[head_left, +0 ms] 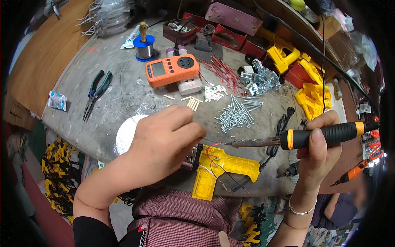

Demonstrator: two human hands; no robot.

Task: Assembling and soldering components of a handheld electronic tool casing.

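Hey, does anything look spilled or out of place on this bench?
Possibly the screws: they lie in a loose, scattered heap on the grey bench rather than in a container, though that may be deliberate.

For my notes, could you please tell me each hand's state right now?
Left hand: curled; whether it holds anything is hidden.
Right hand: closed, holding the soldering iron.
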